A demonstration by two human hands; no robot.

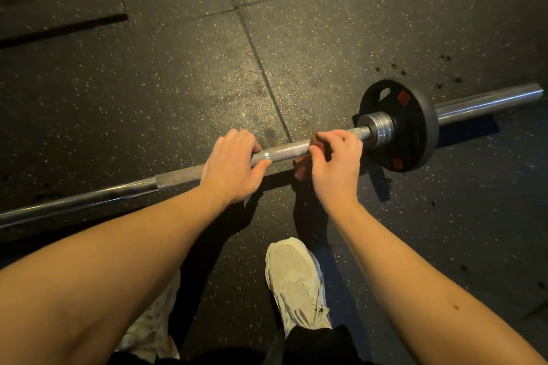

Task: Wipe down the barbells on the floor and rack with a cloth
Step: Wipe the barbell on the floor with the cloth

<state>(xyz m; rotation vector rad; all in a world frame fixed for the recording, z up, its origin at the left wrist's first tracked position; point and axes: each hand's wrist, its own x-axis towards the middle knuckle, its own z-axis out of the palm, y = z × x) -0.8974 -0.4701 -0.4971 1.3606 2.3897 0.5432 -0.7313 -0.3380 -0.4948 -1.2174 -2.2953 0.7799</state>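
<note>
A steel barbell [284, 152] lies across the rubber floor from lower left to upper right, with a black weight plate [415, 127] on its right sleeve. My left hand [231, 166] grips the knurled shaft, fingers curled over it. To its right, close to the collar, my right hand [338, 163] holds a reddish-brown cloth [302, 169] wrapped around the shaft. Most of the cloth is hidden under my fingers.
Dark speckled rubber floor tiles [178, 83] with seams surround the bar. My white shoes [296, 281] stand just behind the bar. A dark mat edge [62, 28] lies at the upper left. Small dark spots dot the floor near the plate.
</note>
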